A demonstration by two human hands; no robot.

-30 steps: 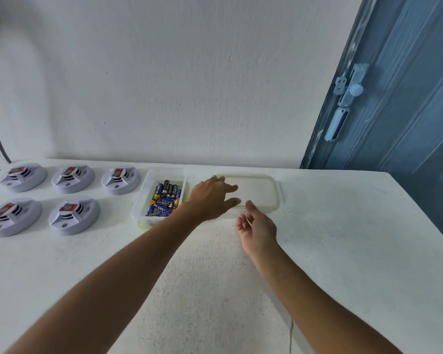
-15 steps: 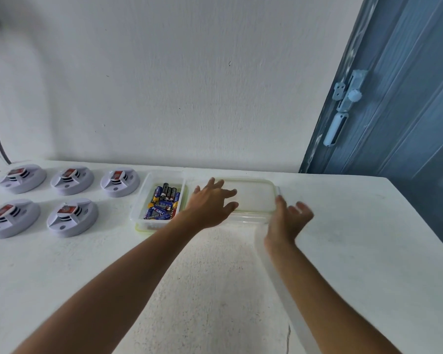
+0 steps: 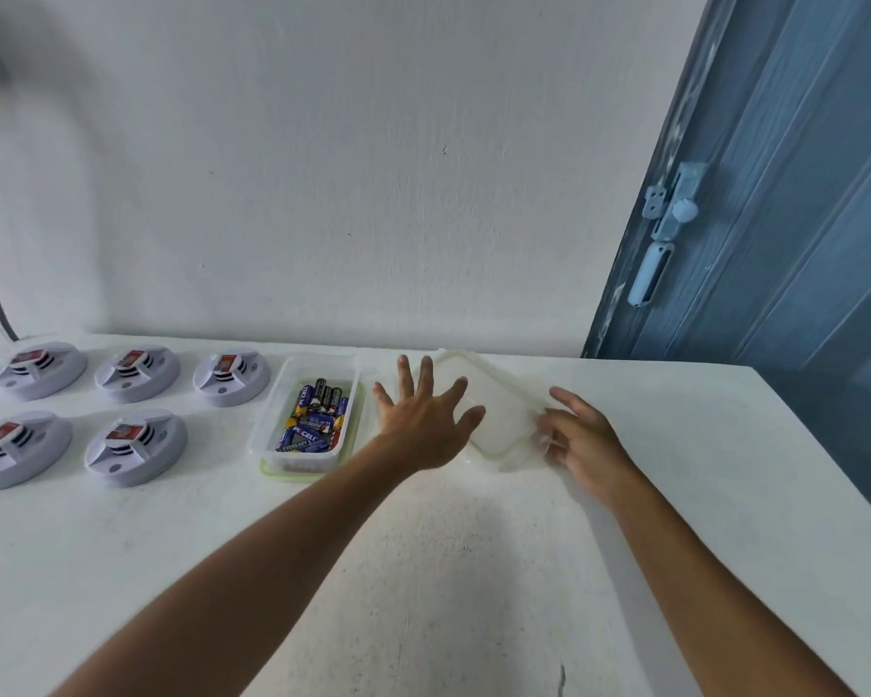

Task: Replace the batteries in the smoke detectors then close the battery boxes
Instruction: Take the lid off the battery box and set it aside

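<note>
Left hand (image 3: pixel 423 420) is spread flat, right hand (image 3: pixel 582 435) loose, neither holding anything, clear lid (image 3: pixel 494 410) between them. Batteries (image 3: pixel 315 415) sit in the tub (image 3: pixel 272 430) just left of the left hand. Probably light, smooth, rolly, so pinch one mid-body.

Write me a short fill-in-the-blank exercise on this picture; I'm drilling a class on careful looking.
1. The smoke detectors on the table number ____.
2. The batteries lie in a clear ____.
3. The left hand has its fingers ____.
4. The lid lies between the two ____.

Missing words: five; box; spread; hands
</note>
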